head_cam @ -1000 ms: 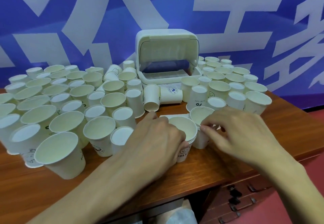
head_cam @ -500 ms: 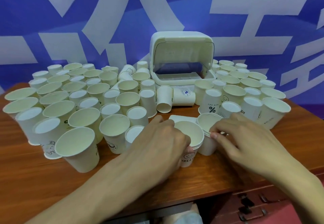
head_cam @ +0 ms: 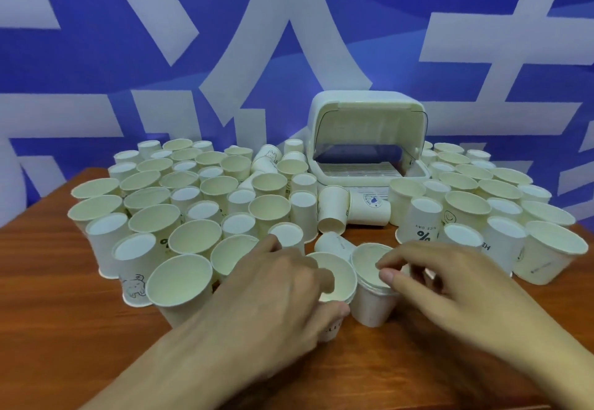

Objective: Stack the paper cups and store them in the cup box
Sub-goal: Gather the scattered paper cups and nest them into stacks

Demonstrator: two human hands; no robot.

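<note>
Many white paper cups cover the wooden table (head_cam: pixel 64 329), some upright, some upside down. At the front middle, my left hand (head_cam: pixel 276 294) wraps around an upright stack of nested cups (head_cam: pixel 337 276). Right beside it stands a second upright cup (head_cam: pixel 373 300); my right hand (head_cam: pixel 443 278) pinches its rim between thumb and fingers. One cup lies on its side just behind them (head_cam: pixel 332 242). The white cup box (head_cam: pixel 366 114) sits at the back middle with its curved lid lifted, and its inside looks bare.
Dense groups of cups stand left (head_cam: pixel 180 204) and right (head_cam: pixel 495 204) of the box. Two cups lie on their sides in front of the box (head_cam: pixel 334 210). A blue wall with white characters is behind. The table's front edge is near my forearms.
The camera has tilted up, so the whole scene sits lower in view. Both hands stay on the same two cups; the right fingers have shifted along the rim.
</note>
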